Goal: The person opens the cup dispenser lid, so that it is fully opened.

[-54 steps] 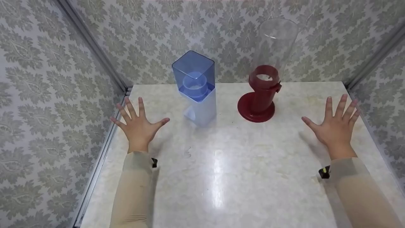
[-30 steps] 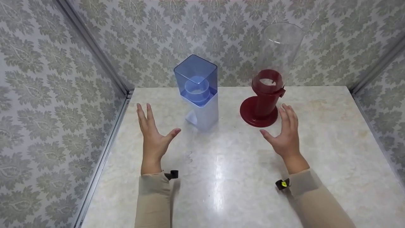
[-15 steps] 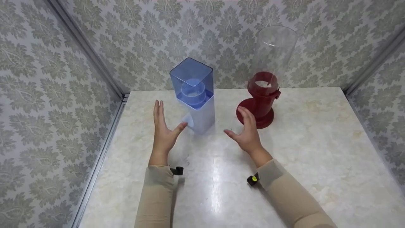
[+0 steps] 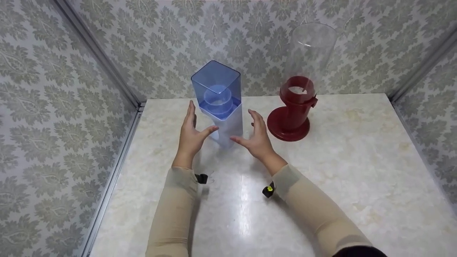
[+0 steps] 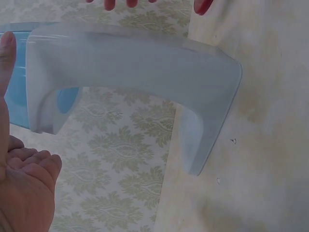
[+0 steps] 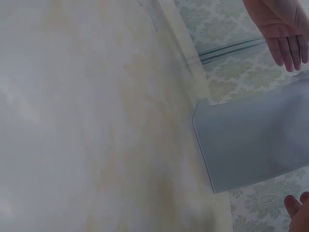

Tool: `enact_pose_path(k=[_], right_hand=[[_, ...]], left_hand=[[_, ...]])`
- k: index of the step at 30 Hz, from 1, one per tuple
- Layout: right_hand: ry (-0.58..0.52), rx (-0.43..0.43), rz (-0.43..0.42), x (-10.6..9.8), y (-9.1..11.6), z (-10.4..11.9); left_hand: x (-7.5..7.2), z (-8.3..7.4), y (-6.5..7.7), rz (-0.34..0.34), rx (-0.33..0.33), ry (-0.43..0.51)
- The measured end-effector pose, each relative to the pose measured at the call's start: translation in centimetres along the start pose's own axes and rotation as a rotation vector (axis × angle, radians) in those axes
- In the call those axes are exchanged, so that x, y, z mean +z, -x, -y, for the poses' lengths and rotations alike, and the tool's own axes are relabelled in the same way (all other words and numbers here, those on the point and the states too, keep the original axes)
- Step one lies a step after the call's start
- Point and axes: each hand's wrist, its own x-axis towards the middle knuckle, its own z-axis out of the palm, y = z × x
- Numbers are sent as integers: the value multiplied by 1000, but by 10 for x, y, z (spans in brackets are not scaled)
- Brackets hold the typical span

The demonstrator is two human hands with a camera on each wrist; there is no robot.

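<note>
A tall dispenser [image 4: 232,123] with a see-through blue square bin [image 4: 214,80] over a white body stands upright toward the back of the table. At its left side, my left hand [image 4: 189,140] has fingers spread upward and thumb across the front of the body. To its right my right hand [image 4: 259,144] is raised with loosely bent fingers, its thumb overlapping the front lower body. In the left wrist view the white body [image 5: 140,67] spreads into a foot on the table, the left hand [image 5: 29,188] beside it. The right wrist view shows the body [image 6: 251,140] between both hands.
A second dispenser with a clear cylinder [image 4: 310,46] on a red round-footed stand [image 4: 294,114] is to the right. Patterned walls [image 4: 160,46] close off the back and sides, and a metal rail [image 4: 110,175] runs along the table's left edge.
Both hands have moved inward and forward from wide apart to either side of the blue and white dispenser. The right hand travelled farther, past the red stand. Both dispensers stay in place.
</note>
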Motion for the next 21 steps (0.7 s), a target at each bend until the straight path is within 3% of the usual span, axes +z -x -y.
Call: enact_pose_path(k=[13,21], right_hand=[[50,103,-30,32,-24,21],[93,62,-140,46,-41,39]], left_hand=[[-12,7,-35,79,-7,205],[-10,7,-36,70,17,183]])
